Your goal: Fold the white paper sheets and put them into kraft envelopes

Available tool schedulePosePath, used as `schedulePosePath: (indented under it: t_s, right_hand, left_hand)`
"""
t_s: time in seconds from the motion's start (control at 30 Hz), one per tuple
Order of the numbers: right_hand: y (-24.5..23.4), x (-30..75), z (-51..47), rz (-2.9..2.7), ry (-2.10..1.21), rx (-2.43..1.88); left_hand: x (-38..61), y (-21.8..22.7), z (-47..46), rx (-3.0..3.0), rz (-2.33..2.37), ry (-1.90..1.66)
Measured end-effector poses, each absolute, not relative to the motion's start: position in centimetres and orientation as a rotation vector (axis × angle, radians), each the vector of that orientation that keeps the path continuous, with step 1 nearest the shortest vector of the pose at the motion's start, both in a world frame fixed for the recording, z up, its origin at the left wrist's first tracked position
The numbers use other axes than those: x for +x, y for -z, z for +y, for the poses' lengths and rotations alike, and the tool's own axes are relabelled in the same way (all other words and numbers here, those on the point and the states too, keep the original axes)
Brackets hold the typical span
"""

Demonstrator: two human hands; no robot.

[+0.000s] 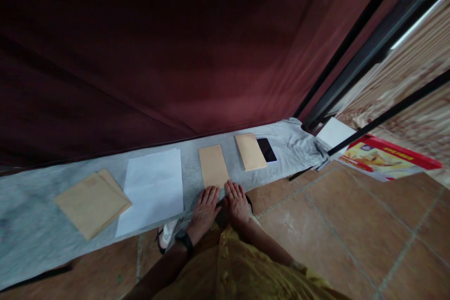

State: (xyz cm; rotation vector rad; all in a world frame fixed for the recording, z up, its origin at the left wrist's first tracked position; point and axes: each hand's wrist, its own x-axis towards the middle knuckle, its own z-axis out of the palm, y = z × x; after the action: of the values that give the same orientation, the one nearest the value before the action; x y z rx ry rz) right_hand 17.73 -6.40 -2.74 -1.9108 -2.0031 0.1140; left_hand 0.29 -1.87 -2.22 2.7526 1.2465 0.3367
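A tan paper envelope (pixel 213 165) lies flat on the grey cloth in front of me. On its near left corner rest the fingertips of my left hand (pixel 206 208), stretched out flat. My right hand (pixel 238 201) lies at the near right corner, its fingers also extended and touching the paper edge. Neither hand grips anything. To the right are more tan envelopes (pixel 250 151), apparently stacked, beside a dark-screened phone (pixel 267 150). White paper sheets (pixel 153 187) lie to the left, and larger tan envelopes (pixel 92 204) overlap their left edge.
The grey cloth (pixel 31 215) covers a long narrow surface. Behind it hangs a dark red curtain (pixel 197 56). Black metal bars (pixel 346 51) slant at the right, near a red and yellow printed box (pixel 383 157) on the tiled floor (pixel 337 229).
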Motion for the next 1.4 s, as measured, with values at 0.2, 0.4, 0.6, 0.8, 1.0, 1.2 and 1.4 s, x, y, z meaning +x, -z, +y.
schedulePosePath:
  t_s: [0.2,0.4,0.6,0.8,1.0,1.2,1.4]
  right_hand:
    - [2.0,17.9,-6.2,-1.996,-0.131,-1.911]
    - [0.0,18.7,-3.8,-1.844,-0.278,-1.943]
    - [0.4,18.5,-0.7,-1.544,-0.359,-2.1]
    - [1.0,18.5,0.6,-1.167,-0.636,-1.956]
    - [0.7,18.8,1.2,-1.01,-0.765,-1.848]
    - [1.0,18.3,1.3,-0.786,-1.007,-1.654]
    - [0.6,18.7,1.3,-0.63,-1.142,-1.422]
  left_hand:
    - [-1.2,3.1,-2.7,2.677,1.362,-0.468]
    - [-1.4,3.3,-2.2,2.628,1.399,-0.495]
    - [-2.0,3.8,-1.7,2.67,1.314,-0.487]
    - [-2.2,3.9,-2.0,2.707,1.309,-0.49]
    - [-2.0,3.8,-1.8,2.652,1.292,-0.566]
    - [-1.7,3.0,-0.2,2.135,1.337,-0.716]
    - [-0.6,0.7,2.7,1.102,1.555,-0.8]
